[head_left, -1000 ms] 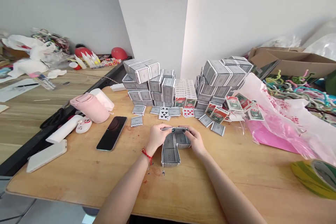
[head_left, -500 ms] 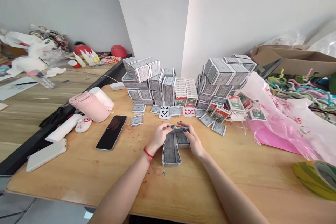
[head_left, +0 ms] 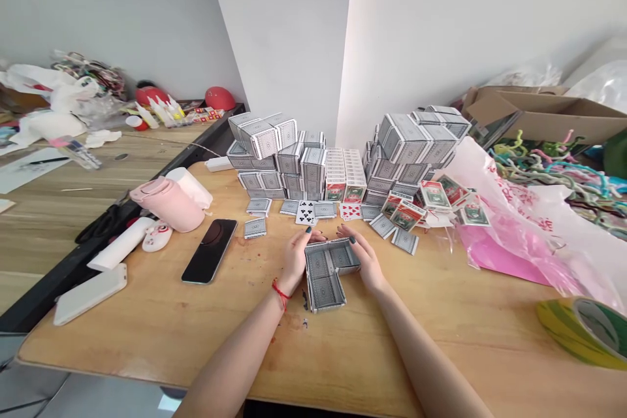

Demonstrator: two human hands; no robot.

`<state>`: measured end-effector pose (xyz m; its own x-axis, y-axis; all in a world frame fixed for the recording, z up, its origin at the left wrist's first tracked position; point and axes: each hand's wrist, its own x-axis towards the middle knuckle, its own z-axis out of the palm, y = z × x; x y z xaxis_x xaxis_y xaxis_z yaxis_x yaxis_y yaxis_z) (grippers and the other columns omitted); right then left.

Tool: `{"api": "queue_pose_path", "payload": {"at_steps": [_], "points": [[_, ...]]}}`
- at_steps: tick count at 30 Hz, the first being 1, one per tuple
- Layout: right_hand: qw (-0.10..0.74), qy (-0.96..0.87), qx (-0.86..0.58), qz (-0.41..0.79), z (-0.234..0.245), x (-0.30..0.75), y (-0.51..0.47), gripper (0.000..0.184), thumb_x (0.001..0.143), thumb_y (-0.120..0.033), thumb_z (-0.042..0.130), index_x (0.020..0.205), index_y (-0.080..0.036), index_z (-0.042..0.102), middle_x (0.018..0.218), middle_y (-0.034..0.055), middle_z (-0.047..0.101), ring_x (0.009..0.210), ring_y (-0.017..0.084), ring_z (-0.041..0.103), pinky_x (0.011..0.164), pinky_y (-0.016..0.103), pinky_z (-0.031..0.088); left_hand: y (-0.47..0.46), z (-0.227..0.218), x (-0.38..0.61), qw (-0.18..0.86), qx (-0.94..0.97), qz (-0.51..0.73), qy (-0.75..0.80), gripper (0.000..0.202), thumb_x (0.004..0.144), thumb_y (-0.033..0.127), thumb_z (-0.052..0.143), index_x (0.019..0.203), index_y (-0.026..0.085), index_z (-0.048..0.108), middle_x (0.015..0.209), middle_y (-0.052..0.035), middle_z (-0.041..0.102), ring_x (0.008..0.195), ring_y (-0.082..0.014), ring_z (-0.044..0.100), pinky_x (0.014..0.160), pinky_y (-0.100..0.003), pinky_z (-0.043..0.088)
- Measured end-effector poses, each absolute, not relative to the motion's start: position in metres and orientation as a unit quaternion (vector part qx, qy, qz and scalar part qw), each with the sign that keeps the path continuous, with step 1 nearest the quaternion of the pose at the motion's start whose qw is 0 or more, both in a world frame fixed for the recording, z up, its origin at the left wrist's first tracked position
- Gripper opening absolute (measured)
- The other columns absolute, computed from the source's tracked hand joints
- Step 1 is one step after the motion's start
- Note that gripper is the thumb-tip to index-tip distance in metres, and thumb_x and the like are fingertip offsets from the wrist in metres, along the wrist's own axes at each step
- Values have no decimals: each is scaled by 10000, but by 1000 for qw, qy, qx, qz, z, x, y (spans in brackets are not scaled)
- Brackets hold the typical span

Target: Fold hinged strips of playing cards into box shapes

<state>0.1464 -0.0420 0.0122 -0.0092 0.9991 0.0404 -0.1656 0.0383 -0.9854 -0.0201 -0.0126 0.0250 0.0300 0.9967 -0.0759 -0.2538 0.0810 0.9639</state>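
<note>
An L-shaped open tray of folded playing cards (head_left: 321, 266), with grey patterned backs, rests on the table in front of me. My left hand (head_left: 294, 260) curves round its far left side, thumb up by the rim. Round its right end bends my right hand (head_left: 368, 262), the thumb at the top edge and the other fingers partly hidden behind the far wall. Both hands press the tray between them. Just beyond my fingers lie loose cards, among them a seven of clubs (head_left: 306, 212) and a red-suited card (head_left: 350, 211).
Stacked card blocks stand at the back left (head_left: 262, 144) and back right (head_left: 416, 144), with card boxes (head_left: 345, 173) between. A phone (head_left: 209, 251) and pink tumbler (head_left: 169, 202) lie left. Yellow tape (head_left: 582, 333) and pink plastic (head_left: 514, 235) are at right.
The card tray has turned slightly, its near end swinging right. My hands have opened out a little along its sides, and the left thumb has lifted toward the rim.
</note>
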Motion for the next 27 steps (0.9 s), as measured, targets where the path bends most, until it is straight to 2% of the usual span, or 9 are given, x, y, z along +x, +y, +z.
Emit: {"api": "queue_pose_path", "payload": {"at_steps": [6, 13, 18, 23, 27], "points": [[516, -484, -445, 550, 14, 140, -47, 381, 797, -440, 483, 1105, -227, 551, 1091, 44, 610, 1062, 234, 511, 956, 388, 326, -17, 21, -17, 569, 442, 543, 432, 390, 812, 429, 408, 757, 121, 641, 751, -70, 683, 745, -190, 631, 731, -306, 456], [526, -443, -462, 559, 16, 132, -50, 326, 788, -409, 485, 1051, -224, 544, 1045, 34, 608, 991, 224, 527, 877, 353, 373, -12, 15, -17, 556, 389, 598, 427, 429, 814, 467, 378, 712, 130, 622, 662, -55, 645, 646, -161, 606, 643, -276, 450], [539, -428, -458, 563, 13, 134, -46, 296, 701, -282, 546, 989, -227, 584, 1015, 18, 623, 951, 215, 538, 826, 313, 390, -11, 11, -18, 541, 364, 619, 438, 375, 791, 444, 427, 665, 139, 604, 664, -45, 623, 632, -153, 589, 637, -272, 449], [572, -401, -494, 517, 11, 136, -38, 288, 638, -210, 502, 894, -215, 634, 941, 20, 655, 916, 225, 556, 802, 315, 396, -9, 14, -24, 520, 431, 590, 442, 306, 799, 391, 437, 771, 142, 613, 797, -64, 641, 773, -181, 597, 707, -283, 443], [619, -377, -518, 453, 12, 138, -35, 255, 641, -225, 508, 858, -206, 642, 907, 26, 661, 925, 230, 557, 840, 329, 383, -11, 22, -28, 513, 526, 535, 418, 291, 801, 328, 445, 987, 153, 586, 1040, -91, 613, 984, -222, 560, 840, -323, 422]]}}
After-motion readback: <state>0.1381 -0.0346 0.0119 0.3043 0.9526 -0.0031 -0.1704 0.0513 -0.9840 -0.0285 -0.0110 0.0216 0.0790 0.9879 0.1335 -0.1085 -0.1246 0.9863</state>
